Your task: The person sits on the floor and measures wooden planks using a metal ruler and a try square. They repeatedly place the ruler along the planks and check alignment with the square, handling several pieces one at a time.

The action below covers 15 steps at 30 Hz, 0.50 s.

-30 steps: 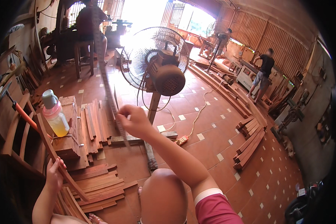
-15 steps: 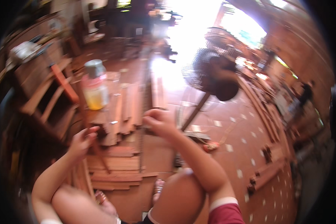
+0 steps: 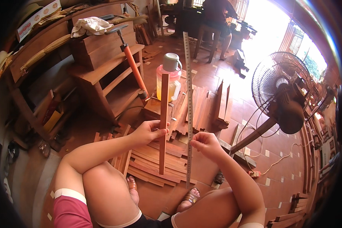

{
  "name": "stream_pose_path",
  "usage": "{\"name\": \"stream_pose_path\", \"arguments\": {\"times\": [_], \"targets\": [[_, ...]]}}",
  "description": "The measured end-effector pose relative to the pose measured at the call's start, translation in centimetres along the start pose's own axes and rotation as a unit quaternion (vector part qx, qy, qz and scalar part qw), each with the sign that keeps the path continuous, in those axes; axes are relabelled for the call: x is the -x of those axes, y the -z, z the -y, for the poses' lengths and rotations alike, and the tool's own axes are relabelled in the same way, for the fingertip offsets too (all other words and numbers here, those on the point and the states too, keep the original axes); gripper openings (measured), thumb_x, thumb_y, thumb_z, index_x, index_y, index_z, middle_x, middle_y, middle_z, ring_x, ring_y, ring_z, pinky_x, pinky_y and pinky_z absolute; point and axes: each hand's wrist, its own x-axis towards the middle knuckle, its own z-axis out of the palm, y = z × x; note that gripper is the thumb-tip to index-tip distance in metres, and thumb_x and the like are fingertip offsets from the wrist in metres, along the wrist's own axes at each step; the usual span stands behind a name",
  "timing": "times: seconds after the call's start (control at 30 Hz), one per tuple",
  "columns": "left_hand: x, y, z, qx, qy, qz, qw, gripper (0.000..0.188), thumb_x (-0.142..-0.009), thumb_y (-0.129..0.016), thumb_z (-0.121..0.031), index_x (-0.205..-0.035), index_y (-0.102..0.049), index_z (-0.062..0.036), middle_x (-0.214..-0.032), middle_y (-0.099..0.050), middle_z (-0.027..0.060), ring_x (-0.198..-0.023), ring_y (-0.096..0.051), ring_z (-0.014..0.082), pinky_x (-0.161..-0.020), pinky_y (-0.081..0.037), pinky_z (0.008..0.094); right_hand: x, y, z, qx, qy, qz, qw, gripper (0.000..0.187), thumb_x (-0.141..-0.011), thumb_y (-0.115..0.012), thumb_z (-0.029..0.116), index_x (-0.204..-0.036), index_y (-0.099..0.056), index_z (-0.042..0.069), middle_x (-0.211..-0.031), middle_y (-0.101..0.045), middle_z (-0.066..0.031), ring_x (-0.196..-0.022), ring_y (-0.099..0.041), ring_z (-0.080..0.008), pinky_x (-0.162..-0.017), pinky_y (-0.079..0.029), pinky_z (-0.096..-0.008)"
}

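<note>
My left hand (image 3: 148, 133) is closed around a narrow wooden strip (image 3: 164, 102), pinching it below its middle and holding it upright. To its right, my right hand (image 3: 208, 146) grips the edge of a long metal ruler (image 3: 188, 87) between thumb and fingers. The ruler also stands upright, roughly parallel to the strip and taller than it, with a gap between them. Below and beyond my hands, stacked wooden slats (image 3: 152, 163) lie on the floor in front of my sandalled feet.
A plastic jug (image 3: 164, 81) with yellow liquid and a grey cup on top stands ahead. Right of it is a pedestal fan (image 3: 281, 91), its cord leading to a power strip (image 3: 254, 174). Wooden furniture (image 3: 98, 81) and an orange hand pump (image 3: 133, 68) stand left. A person (image 3: 218, 15) sits far back.
The view has swung left, so the jug and fan sit farther right. My hands are closer together, the strip has gone from tilted to upright, and the ruler now shows plainly in my right hand.
</note>
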Motion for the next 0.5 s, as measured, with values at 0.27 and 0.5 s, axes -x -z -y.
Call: {"name": "stream_pose_path", "arguments": {"times": [0.27, 0.5], "targets": [[0.3, -0.2, -1.0, 0.075, 0.013, -0.007, 0.997, 0.045, -0.101, -0.059, -0.015, -0.142, -0.045, -0.0022, -0.119, -0.061, 0.0072, -0.109, -0.062, 0.0161, -0.097, -0.053, 0.0341, 0.2, -2.0, 0.1, 0.025, -0.023, 0.049, 0.998, 0.014, -0.087, -0.073, 0.015, -0.087, -0.068, 0.001, -0.071, -0.060, 0.0031, -0.063, -0.051, -0.0050, -0.057, -0.043, -0.0238], [0.7, -0.5, -1.9, 0.138, 0.027, -0.033, 0.989, 0.043, -0.106, -0.047, -0.017, -0.146, -0.036, -0.0062, -0.126, -0.058, 0.0105, -0.123, -0.056, 0.0211, -0.103, -0.049, 0.0426, -0.1, -3.7, -0.9, -0.001, -0.048, 0.074, 0.996, 0.014, -0.087, -0.072, 0.015, -0.086, -0.067, 0.002, -0.071, -0.061, 0.0013, -0.064, -0.053, -0.0057, -0.058, -0.045, -0.0245]]}}
